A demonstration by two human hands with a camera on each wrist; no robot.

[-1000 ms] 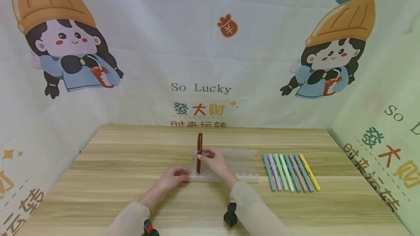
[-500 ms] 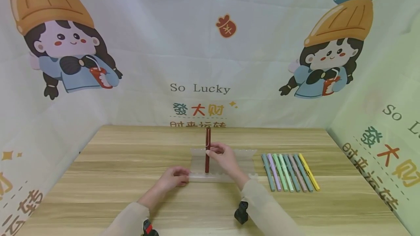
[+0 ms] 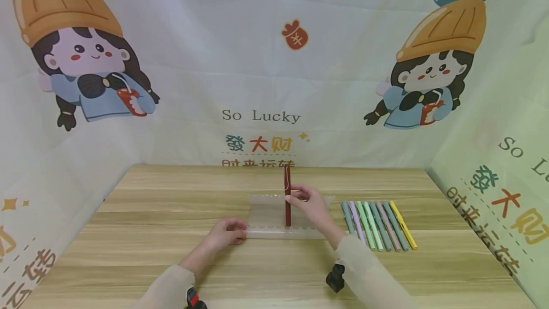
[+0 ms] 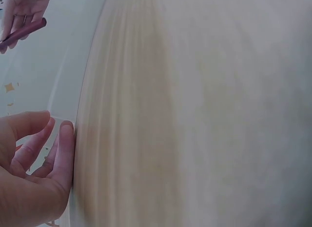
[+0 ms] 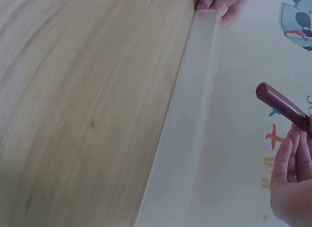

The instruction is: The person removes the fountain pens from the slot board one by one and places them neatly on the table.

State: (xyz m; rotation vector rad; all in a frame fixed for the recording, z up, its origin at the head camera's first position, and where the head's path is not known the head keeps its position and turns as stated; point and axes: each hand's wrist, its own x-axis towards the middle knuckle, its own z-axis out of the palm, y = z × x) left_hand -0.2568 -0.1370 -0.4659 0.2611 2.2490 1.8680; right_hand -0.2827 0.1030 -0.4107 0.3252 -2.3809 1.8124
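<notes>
My right hand (image 3: 312, 205) pinches a dark red pen (image 3: 288, 213) by its middle, holding it upright with the clip near the top. The pen's lower end hovers close over the scalloped front strip of a clear plastic pen rack (image 3: 274, 234). In the right wrist view, the pen's round end (image 5: 263, 90) points away from the fingers, apart from the rack strip (image 5: 183, 124). At the rack's left end, my left hand (image 3: 225, 233) grips the corner between thumb and fingers. The left wrist view shows those bent fingers (image 4: 62, 154) up close.
To the right of the rack, several pens (image 3: 379, 227) lie side by side in grey-blue, purple, green, brown and yellow. My right forearm overlaps the near ends of the leftmost ones. A printed cloth (image 3: 257, 75) hangs behind the wooden table (image 3: 150, 213) and along its sides.
My right hand has carried the red pen rightward along the rack, from near its left end to about the middle, and slightly up. My left hand stays on the rack's corner.
</notes>
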